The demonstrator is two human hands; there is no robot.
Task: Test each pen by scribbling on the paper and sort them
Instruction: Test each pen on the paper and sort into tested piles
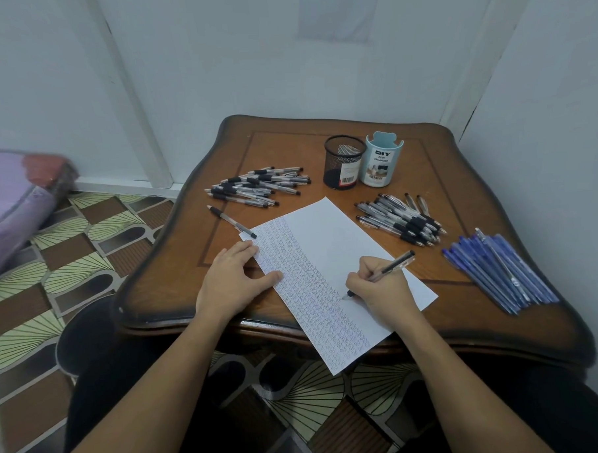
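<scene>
right hand (379, 288): gripping a black pen (382, 273), tip down on the paper (330, 259)
left hand (233, 280): flat, fingers relaxed, pinning the paper's left edge to the desk (287, 151)

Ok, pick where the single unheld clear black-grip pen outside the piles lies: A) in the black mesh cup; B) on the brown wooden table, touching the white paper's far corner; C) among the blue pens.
B: the single pen lies on the table, its end over the paper corner.

paper (326, 245): angled, left half scribbled | pen (395, 263): tip seemingly on paper | blue pens (501, 272): piled right
</scene>
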